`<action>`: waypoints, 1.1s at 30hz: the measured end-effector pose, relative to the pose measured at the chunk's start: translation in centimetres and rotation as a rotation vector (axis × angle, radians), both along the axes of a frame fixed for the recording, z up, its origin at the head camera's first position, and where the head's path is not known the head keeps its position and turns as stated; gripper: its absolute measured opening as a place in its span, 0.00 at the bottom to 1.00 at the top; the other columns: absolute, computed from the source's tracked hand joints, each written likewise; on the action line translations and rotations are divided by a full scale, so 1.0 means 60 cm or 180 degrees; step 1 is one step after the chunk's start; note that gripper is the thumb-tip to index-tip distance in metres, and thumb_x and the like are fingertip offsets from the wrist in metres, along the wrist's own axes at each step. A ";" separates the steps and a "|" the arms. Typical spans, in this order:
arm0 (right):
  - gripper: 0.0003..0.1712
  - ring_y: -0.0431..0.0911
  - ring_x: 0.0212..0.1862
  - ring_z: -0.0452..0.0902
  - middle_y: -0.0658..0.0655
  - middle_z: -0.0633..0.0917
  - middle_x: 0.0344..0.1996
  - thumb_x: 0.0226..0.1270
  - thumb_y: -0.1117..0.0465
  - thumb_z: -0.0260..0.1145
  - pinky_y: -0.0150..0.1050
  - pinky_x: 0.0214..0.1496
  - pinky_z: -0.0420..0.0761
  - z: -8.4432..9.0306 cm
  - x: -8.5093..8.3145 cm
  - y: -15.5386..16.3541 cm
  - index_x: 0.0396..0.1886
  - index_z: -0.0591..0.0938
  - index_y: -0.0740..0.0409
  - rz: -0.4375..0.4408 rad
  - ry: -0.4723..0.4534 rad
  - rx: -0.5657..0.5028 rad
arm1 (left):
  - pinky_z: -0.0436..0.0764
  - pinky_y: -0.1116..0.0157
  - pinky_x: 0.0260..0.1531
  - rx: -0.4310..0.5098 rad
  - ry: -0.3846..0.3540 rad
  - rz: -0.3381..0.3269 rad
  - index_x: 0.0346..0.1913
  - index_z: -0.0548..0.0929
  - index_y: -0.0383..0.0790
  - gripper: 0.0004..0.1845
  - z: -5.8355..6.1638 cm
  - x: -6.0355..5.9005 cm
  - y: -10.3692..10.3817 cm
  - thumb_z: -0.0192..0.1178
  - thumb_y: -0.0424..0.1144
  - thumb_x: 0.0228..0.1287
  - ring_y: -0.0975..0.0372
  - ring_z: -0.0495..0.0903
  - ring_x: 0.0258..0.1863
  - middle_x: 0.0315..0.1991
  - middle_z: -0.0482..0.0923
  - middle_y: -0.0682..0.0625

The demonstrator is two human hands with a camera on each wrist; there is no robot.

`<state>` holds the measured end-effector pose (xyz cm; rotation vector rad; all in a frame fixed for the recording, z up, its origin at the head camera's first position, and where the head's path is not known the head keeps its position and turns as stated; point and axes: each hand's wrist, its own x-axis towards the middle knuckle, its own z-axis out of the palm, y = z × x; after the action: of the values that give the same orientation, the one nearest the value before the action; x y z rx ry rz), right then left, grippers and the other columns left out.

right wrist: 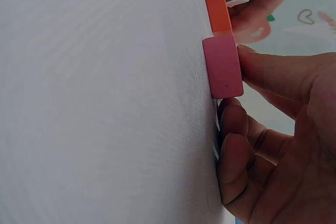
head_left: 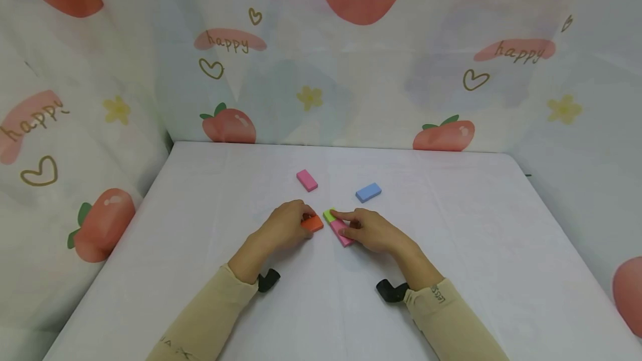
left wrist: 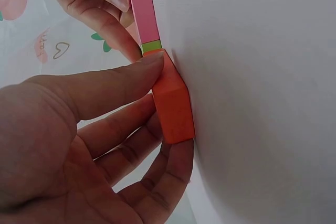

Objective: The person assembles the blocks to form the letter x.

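Observation:
On the white table [head_left: 200, 227], my left hand [head_left: 305, 219] pinches a small orange block [head_left: 314, 223] between thumb and fingers. In the left wrist view the orange block [left wrist: 173, 106] lies flat, with the left hand [left wrist: 169, 109] on both its sides. My right hand [head_left: 347, 227] grips a pink block [head_left: 343, 234] whose far end meets a green block [head_left: 328, 215]. The right wrist view shows the pink block [right wrist: 224, 66] held by the right hand [right wrist: 236, 83], thumb on one side and fingers on the other. The orange block's [right wrist: 216, 3] end lies right at the green block [left wrist: 151, 46].
A second pink block [head_left: 306, 180] and a blue block [head_left: 368, 192] lie flat farther back on the table. Printed strawberry cloth [head_left: 351, 71] walls the table at the back and on both sides.

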<state>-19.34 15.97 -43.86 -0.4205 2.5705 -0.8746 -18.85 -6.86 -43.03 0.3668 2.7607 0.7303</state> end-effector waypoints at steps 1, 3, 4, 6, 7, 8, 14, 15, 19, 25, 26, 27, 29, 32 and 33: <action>0.27 0.45 0.34 0.69 0.53 0.74 0.30 0.66 0.51 0.65 0.37 0.31 0.67 0.000 0.000 0.000 0.64 0.73 0.27 0.0000 -0.0008 -0.0008 | 0.75 0.60 0.50 0.0009 -0.0009 0.0005 0.55 0.82 0.44 0.23 -0.001 -0.001 0.001 0.71 0.40 0.56 0.61 0.75 0.43 0.44 0.78 0.53; 0.27 0.46 0.33 0.68 0.54 0.74 0.30 0.66 0.51 0.66 0.37 0.31 0.66 0.000 -0.001 -0.001 0.64 0.73 0.27 0.0002 -0.0005 -0.0021 | 0.75 0.60 0.50 0.0018 -0.0015 0.0022 0.55 0.82 0.45 0.23 -0.002 -0.002 0.003 0.71 0.40 0.55 0.61 0.75 0.43 0.44 0.78 0.53; 0.27 0.45 0.33 0.68 0.53 0.74 0.30 0.66 0.51 0.66 0.37 0.31 0.66 0.000 -0.001 -0.001 0.64 0.73 0.27 0.0006 0.0003 -0.0019 | 0.75 0.60 0.49 0.0019 -0.0015 0.0029 0.55 0.82 0.45 0.23 -0.003 -0.003 0.004 0.71 0.40 0.55 0.61 0.74 0.43 0.44 0.78 0.53; 0.27 0.46 0.33 0.68 0.54 0.74 0.30 0.66 0.52 0.65 0.37 0.31 0.66 0.001 -0.001 -0.002 0.64 0.73 0.27 0.0008 0.0005 -0.0022 | 0.75 0.60 0.49 0.0032 -0.0032 0.0057 0.55 0.82 0.45 0.23 -0.002 -0.003 0.004 0.71 0.40 0.55 0.61 0.74 0.43 0.44 0.78 0.53; 0.27 0.46 0.33 0.68 0.54 0.74 0.30 0.66 0.52 0.65 0.38 0.31 0.66 0.001 -0.001 -0.002 0.64 0.73 0.27 0.0017 0.0015 -0.0024 | 0.75 0.60 0.49 0.0029 -0.0035 0.0063 0.55 0.82 0.45 0.23 -0.002 -0.004 0.004 0.71 0.40 0.55 0.61 0.74 0.43 0.44 0.78 0.53; 0.27 0.46 0.33 0.68 0.54 0.74 0.30 0.66 0.52 0.65 0.38 0.32 0.66 0.002 -0.001 -0.003 0.64 0.73 0.27 0.0019 0.0014 -0.0030 | 0.75 0.61 0.49 0.0026 -0.0040 0.0071 0.55 0.82 0.46 0.23 -0.001 -0.004 0.004 0.71 0.40 0.55 0.61 0.74 0.43 0.44 0.78 0.53; 0.27 0.45 0.33 0.68 0.54 0.74 0.30 0.67 0.52 0.65 0.37 0.32 0.67 0.001 -0.004 -0.003 0.64 0.73 0.28 0.0073 0.0038 -0.0060 | 0.75 0.61 0.50 0.0029 -0.0056 0.0079 0.56 0.81 0.46 0.24 0.000 -0.006 0.005 0.71 0.40 0.55 0.61 0.74 0.43 0.44 0.78 0.54; 0.27 0.45 0.33 0.68 0.53 0.74 0.30 0.67 0.51 0.65 0.37 0.33 0.67 0.001 -0.005 -0.003 0.64 0.73 0.28 0.0078 0.0041 -0.0057 | 0.75 0.61 0.50 0.0030 -0.0054 0.0077 0.56 0.82 0.46 0.24 -0.001 -0.006 0.005 0.71 0.40 0.55 0.61 0.74 0.43 0.44 0.78 0.54; 0.27 0.45 0.34 0.69 0.53 0.75 0.31 0.67 0.50 0.65 0.37 0.33 0.68 0.000 -0.007 0.000 0.65 0.73 0.27 0.0087 0.0043 -0.0017 | 0.75 0.61 0.48 0.0047 -0.0052 0.0077 0.56 0.82 0.46 0.23 -0.004 -0.008 0.005 0.71 0.40 0.55 0.62 0.74 0.42 0.43 0.77 0.54; 0.27 0.45 0.34 0.69 0.53 0.74 0.31 0.67 0.50 0.65 0.37 0.33 0.68 -0.001 -0.008 0.000 0.65 0.72 0.27 0.0074 0.0009 -0.0030 | 0.75 0.62 0.47 0.0134 -0.0097 0.0053 0.56 0.82 0.46 0.24 -0.007 -0.011 0.005 0.71 0.40 0.55 0.62 0.74 0.41 0.42 0.77 0.54; 0.27 0.45 0.34 0.69 0.53 0.75 0.31 0.66 0.50 0.65 0.37 0.33 0.68 -0.001 -0.007 0.000 0.65 0.72 0.27 0.0072 0.0009 -0.0032 | 0.75 0.62 0.47 0.0149 -0.0101 0.0044 0.57 0.82 0.46 0.24 -0.007 -0.012 0.005 0.71 0.40 0.55 0.62 0.74 0.41 0.42 0.77 0.54; 0.27 0.45 0.34 0.69 0.53 0.74 0.31 0.66 0.50 0.65 0.37 0.33 0.68 -0.001 -0.007 0.000 0.65 0.72 0.27 0.0063 0.0004 -0.0027 | 0.75 0.62 0.47 0.0154 -0.0102 0.0035 0.57 0.82 0.46 0.24 -0.008 -0.012 0.004 0.72 0.41 0.55 0.62 0.75 0.42 0.42 0.77 0.54; 0.27 0.45 0.34 0.69 0.53 0.74 0.31 0.66 0.50 0.65 0.38 0.33 0.68 -0.001 -0.006 0.000 0.65 0.72 0.26 0.0055 0.0001 -0.0007 | 0.75 0.62 0.48 0.0172 -0.0114 0.0016 0.57 0.82 0.46 0.25 -0.011 -0.013 0.003 0.72 0.41 0.55 0.62 0.75 0.42 0.42 0.77 0.54; 0.28 0.45 0.34 0.69 0.53 0.75 0.31 0.66 0.50 0.65 0.38 0.34 0.68 -0.001 -0.003 0.001 0.64 0.72 0.26 0.0036 0.0006 0.0018 | 0.75 0.62 0.48 0.0224 -0.0153 -0.0006 0.58 0.81 0.47 0.25 -0.015 -0.014 0.001 0.71 0.42 0.55 0.62 0.74 0.43 0.43 0.77 0.54; 0.28 0.45 0.35 0.69 0.53 0.75 0.31 0.66 0.50 0.65 0.38 0.34 0.68 -0.001 -0.003 0.001 0.64 0.72 0.26 0.0022 -0.0009 0.0020 | 0.75 0.62 0.49 0.0244 -0.0173 -0.0004 0.58 0.81 0.48 0.25 -0.016 -0.014 0.000 0.71 0.42 0.55 0.63 0.74 0.43 0.43 0.77 0.55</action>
<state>-19.50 16.02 -43.94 -0.4258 2.5671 -0.8639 -19.69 -6.86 -44.00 0.3587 2.6873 0.8348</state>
